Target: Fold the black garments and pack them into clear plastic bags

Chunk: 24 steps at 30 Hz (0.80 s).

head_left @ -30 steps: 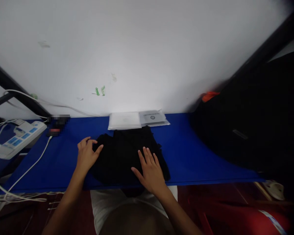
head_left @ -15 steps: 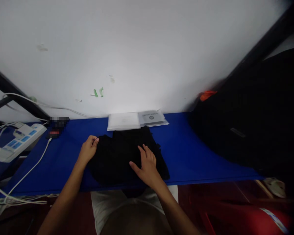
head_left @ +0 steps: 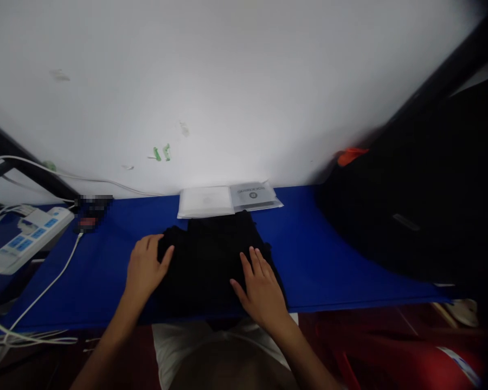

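Note:
A black cloth garment (head_left: 211, 265) lies folded on the blue tabletop (head_left: 321, 265), close to the front edge; its exact kind is too dark to make out. At its left edge rests my left hand (head_left: 146, 264), fingers apart, thumb lying on the fabric. My right hand (head_left: 262, 284) lies palm down on the right part of the cloth with its fingers stretched out. Just behind the garment are a white packet (head_left: 205, 202) and a grey printed plastic packet (head_left: 255, 196), side by side and touching.
On the left lie a white power strip (head_left: 30, 238) with cables and a blurred-out dark device (head_left: 91, 214) on a white cord. A large black item (head_left: 423, 206) fills the right side, with an orange piece (head_left: 352, 156) by it. Behind the table stands a white wall (head_left: 244, 92).
My left hand has let go of its pinch on the garment's left edge and opened onto the cloth. My right hand has slid right and slightly toward me.

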Tool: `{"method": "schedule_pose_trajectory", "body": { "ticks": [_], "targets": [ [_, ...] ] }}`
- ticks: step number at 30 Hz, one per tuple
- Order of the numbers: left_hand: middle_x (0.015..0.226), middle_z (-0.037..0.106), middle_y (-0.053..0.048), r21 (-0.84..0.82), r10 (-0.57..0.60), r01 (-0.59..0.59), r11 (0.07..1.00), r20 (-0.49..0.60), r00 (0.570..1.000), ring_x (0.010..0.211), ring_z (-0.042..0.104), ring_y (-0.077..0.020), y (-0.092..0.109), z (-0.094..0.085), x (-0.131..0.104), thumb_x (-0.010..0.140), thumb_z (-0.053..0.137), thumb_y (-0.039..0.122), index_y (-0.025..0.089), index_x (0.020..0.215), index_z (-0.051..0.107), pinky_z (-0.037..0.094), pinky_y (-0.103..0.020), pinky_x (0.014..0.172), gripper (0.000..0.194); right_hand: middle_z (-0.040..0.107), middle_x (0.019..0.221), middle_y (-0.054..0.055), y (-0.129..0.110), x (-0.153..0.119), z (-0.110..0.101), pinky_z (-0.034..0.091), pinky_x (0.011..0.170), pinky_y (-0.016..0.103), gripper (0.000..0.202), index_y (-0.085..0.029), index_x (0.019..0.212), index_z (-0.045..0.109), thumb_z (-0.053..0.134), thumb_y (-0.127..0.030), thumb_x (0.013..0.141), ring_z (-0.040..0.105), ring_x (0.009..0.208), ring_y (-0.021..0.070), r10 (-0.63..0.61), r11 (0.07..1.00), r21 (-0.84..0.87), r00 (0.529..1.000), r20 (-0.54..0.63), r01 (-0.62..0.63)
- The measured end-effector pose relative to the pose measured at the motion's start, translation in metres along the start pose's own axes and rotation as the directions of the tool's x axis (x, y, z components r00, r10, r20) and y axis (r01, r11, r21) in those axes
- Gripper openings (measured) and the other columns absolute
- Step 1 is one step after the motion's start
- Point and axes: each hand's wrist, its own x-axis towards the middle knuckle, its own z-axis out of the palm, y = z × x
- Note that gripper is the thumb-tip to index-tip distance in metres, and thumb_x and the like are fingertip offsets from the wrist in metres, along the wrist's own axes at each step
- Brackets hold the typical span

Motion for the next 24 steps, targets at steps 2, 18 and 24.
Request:
{"method": "schedule_pose_trajectory", "body": {
  "ticks": [2, 18, 24],
  "targets": [
    [0.133, 0.056, -0.015, -0.108, 0.121, -0.12, 0.987, -0.004, 0.993, 0.126, 0.052, -0.0299, 0.024, 0.0, -0.013, 0.094, 0.046, 0.047, 0.017, 0.129, 0.052, 0.043, -0.045, 0.107, 0.047, 0.025, 0.158, 0.022, -0.002, 0.003, -0.001, 0.031, 0.112, 0.056, 0.072, -0.01, 0.149, 0.035, 0.039, -0.059, 0.096, 0.022, 0.146, 0.037, -0.006, 1.0, 0.026, 1.0, -0.021, 0.006],
    [0.159, 0.025, -0.02, 0.113, 0.019, -0.049, 0.992, 0.251, 0.968, 0.147, 0.017, -0.0438, 0.052, 0.036, -0.06, 0.092, 0.04, 0.062, 0.016, 0.153, 0.029, 0.019, -0.072, 0.109, 0.077, 0.024, 0.159, 0.019, 0.001, 0.016, 0.008, 0.023, 0.118, 0.051, 0.073, -0.008, 0.151, 0.03, 0.034, -0.058, 0.098, 0.017, 0.149, 0.0313, -0.051, 0.998, -0.024, 0.999, -0.007, 0.051],
    [0.159, 0.024, -0.022, 0.084, 0.081, -0.108, 0.991, 0.279, 0.957, 0.145, 0.021, -0.0459, 0.057, 0.02, -0.04, 0.088, 0.048, 0.064, 0.015, 0.149, 0.035, 0.022, -0.072, 0.107, 0.079, 0.023, 0.159, 0.018, -0.001, 0.016, 0.006, 0.024, 0.118, 0.051, 0.073, -0.01, 0.152, 0.031, 0.032, -0.059, 0.098, 0.018, 0.149, 0.0303, -0.044, 0.999, -0.027, 0.999, 0.009, 0.044]
  ]
}}
